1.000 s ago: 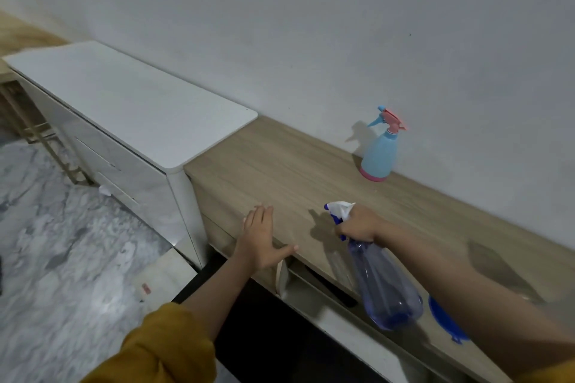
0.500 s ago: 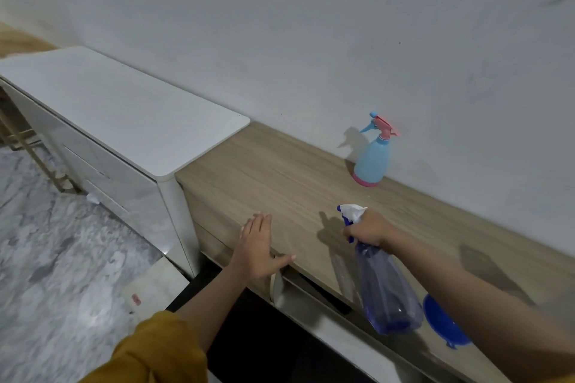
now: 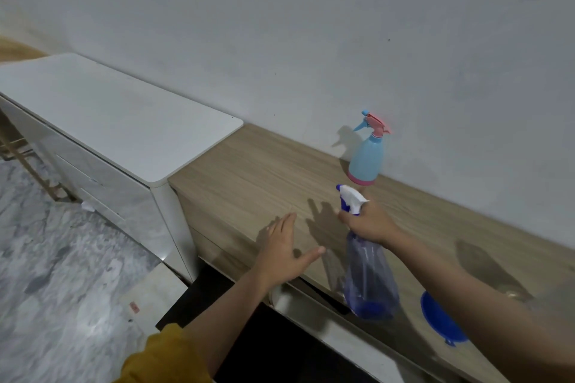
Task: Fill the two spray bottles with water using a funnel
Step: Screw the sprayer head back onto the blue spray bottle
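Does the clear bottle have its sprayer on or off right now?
On. The white-and-blue sprayer sits on the clear bottle, whose neck the right hand grips.

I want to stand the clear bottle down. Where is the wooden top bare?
Bare: the wooden top between the white cabinet, the pastel bottle and the left hand. Crowded: near the right, around the clear bottle and blue funnel.

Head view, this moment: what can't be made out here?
- Blue plastic funnel: partly hidden by the right forearm; spout barely shows.
- Clear blue-tinted spray bottle: neck covered by the right hand.
- Light-blue spray bottle with pink trigger: opaque, fill level unknowable.
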`<state>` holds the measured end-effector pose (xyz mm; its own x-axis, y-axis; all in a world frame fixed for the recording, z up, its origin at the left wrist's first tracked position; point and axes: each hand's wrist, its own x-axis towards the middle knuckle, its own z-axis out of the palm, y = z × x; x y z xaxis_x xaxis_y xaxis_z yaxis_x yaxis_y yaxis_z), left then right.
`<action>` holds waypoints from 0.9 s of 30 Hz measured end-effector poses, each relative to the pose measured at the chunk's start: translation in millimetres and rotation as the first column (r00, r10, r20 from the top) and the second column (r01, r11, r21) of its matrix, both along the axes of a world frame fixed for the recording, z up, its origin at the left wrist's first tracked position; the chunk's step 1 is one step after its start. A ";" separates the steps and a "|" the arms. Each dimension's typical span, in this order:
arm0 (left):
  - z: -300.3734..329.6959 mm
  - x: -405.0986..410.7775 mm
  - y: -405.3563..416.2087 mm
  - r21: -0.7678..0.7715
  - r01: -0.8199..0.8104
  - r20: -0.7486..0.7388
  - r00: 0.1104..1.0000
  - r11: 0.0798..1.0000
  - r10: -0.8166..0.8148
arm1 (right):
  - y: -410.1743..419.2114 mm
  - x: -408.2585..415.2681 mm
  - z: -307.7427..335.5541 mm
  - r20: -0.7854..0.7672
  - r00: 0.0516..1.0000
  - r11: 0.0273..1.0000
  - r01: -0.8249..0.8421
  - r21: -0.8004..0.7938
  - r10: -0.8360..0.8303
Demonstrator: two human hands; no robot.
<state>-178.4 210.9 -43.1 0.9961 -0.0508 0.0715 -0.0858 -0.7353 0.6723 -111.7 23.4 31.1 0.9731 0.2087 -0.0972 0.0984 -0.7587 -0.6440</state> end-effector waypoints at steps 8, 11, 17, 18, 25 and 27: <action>36.8 -9.1 -57.7 -0.366 0.101 0.012 0.995 0.925 -0.104 | -7.2 6.3 26.4 0.183 0.966 0.901 0.088 0.424 -0.181; 45.1 -5.7 -76.6 -0.435 0.118 0.049 0.993 0.893 -0.107 | -14.8 -0.6 32.2 0.310 0.906 0.841 0.084 0.534 -0.287; 60.8 13.2 -114.8 -0.410 0.085 0.082 0.995 0.908 -0.056 | -54.2 4.1 45.2 0.510 0.773 0.837 0.049 0.546 -0.378; 64.3 17.7 -122.1 -0.391 0.080 0.080 0.995 0.917 -0.053 | -64.5 6.5 49.7 0.529 0.768 0.853 0.043 0.520 -0.361; 84.0 78.2 -181.1 -0.299 0.109 -0.002 0.993 0.948 -0.115 | -139.9 46.0 76.9 0.417 0.822 0.896 0.231 0.380 -0.389; 82.8 104.0 -201.6 -0.295 0.109 -0.021 0.993 0.949 -0.120 | -156.7 63.0 79.1 0.397 0.823 0.899 0.283 0.336 -0.407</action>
<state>-74.4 9.3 39.7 0.9871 -0.1470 0.0628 -0.1280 -0.4921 0.8611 -48.7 -133.3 110.2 0.9075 -0.1927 0.3733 0.1842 -0.6161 -0.7658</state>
